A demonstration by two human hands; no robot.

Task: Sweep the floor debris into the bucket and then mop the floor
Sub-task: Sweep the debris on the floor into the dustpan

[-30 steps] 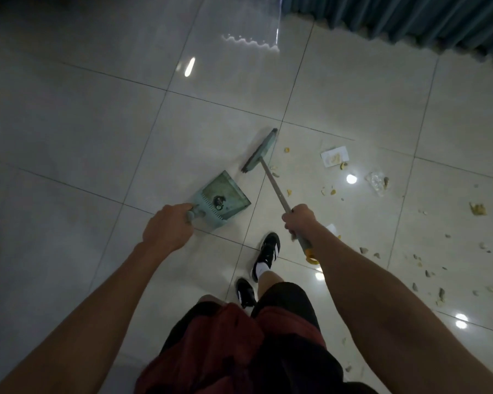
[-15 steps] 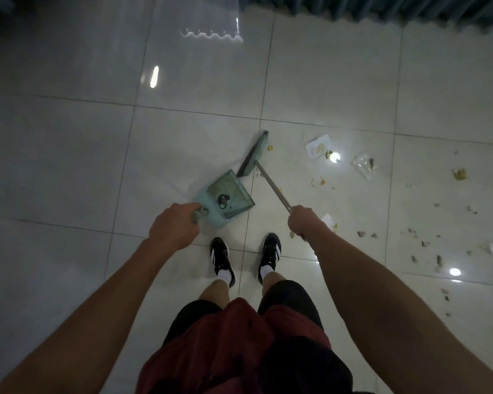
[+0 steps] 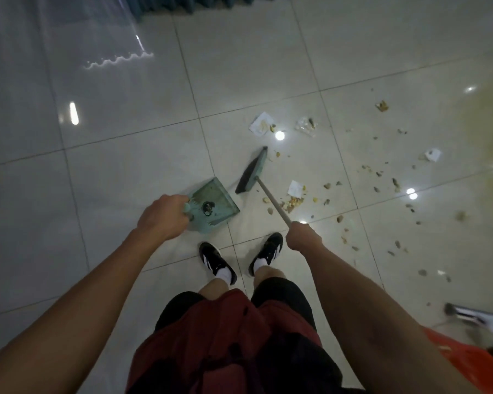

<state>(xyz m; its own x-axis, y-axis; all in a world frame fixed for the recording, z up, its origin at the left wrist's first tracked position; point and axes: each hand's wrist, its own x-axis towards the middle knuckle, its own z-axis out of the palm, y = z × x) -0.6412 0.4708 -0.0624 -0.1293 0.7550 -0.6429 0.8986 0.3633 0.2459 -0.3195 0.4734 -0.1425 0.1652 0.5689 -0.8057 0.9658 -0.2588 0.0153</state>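
Left hand (image 3: 163, 216): we grip the handle of the pale green plastic dustpan (image 3: 212, 206), centre frame | right hand (image 3: 302, 236): we clasp the wooden stick of the green-headed broom (image 3: 252, 170), just right of the dustpan | scattered crumbs and paper scraps (image 3: 293, 201): on the glossy tiled floor (image 3: 111, 172), centre right | orange bucket (image 3: 467, 362): lower right corner.
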